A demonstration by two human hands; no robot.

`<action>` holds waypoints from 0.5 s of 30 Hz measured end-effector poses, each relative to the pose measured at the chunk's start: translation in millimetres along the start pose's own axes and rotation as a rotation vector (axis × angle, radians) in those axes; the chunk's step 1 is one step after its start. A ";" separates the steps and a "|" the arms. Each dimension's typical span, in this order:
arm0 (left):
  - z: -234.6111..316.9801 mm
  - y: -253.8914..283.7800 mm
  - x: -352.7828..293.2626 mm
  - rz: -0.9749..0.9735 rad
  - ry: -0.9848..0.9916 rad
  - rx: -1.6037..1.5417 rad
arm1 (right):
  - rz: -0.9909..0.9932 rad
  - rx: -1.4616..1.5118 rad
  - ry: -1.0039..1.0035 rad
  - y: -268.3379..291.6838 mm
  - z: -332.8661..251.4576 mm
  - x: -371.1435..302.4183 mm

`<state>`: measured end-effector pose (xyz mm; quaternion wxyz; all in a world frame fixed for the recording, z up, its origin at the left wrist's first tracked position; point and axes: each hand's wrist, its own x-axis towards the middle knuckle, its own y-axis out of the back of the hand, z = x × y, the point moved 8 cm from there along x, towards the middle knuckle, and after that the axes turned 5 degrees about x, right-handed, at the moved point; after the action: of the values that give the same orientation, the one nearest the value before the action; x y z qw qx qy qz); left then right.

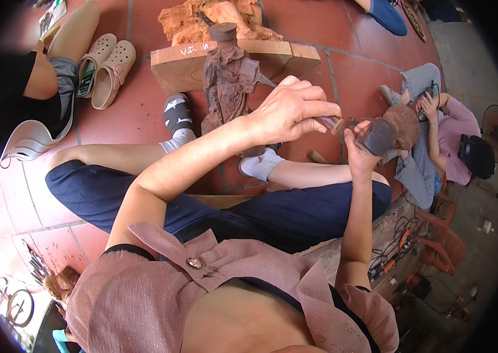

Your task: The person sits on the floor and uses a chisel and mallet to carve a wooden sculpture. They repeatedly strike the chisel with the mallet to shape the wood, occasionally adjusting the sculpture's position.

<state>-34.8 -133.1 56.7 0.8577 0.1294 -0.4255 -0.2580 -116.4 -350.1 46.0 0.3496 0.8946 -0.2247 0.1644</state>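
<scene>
A dark brown carved wooden statue (225, 88) stands upright on the floor before my crossed legs. My left hand (290, 112) is closed around a chisel (330, 123); its pointed blade reaches past the knuckles to the statue's right side, and its butt end sticks out toward my other hand. Just right of that end, my right hand (362, 150) grips a dark, blunt-ended wooden mallet (377, 137), whose handle is mostly hidden. A gap shows between mallet and chisel. Behind the mallet is a rounded brown wooden piece (405, 120), partly covered.
Beyond the statue, an orange-toned wood carving (213, 20) rests on a thick wooden block (181, 62). Beige clogs (110, 73) lie on red tiles at left, near a seated person (34, 82). Another person (455, 129) sits at right. Cables and a red plastic chair (440, 241) are at lower right.
</scene>
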 end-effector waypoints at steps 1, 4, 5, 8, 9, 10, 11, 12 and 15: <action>0.0 0.5 -0.2 0.007 0.000 0.000 | -0.013 -0.021 0.025 -0.4 -1.1 -0.3; -1.5 2.7 -1.4 0.056 0.009 -0.034 | -0.040 -0.019 0.077 -1.7 -3.5 0.6; -2.9 3.9 -1.7 0.084 0.015 -0.066 | -0.036 0.027 0.076 -2.2 -3.2 0.9; -2.7 4.7 -2.4 0.080 0.009 -0.066 | -0.046 0.066 0.087 -6.0 -8.5 0.6; -1.9 4.1 -2.7 0.064 0.003 -0.052 | -0.052 0.061 0.093 -6.3 -12.0 1.1; -2.8 3.2 -4.2 0.061 0.007 -0.045 | -0.075 -0.099 0.103 -5.7 -17.6 1.3; -3.9 2.3 -5.8 0.059 0.010 -0.035 | -0.087 -0.209 0.142 -7.9 -29.0 3.2; -4.4 1.6 -6.4 0.057 0.012 -0.025 | -0.099 -0.320 0.180 -11.1 -37.7 3.8; -1.4 -0.2 -2.8 0.023 0.013 -0.027 | -0.050 0.093 -0.067 -4.0 4.1 -2.2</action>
<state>-35.2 -131.7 53.9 0.8650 0.1146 -0.4181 -0.2528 -115.6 -349.8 39.9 0.3038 0.9203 -0.2059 0.1359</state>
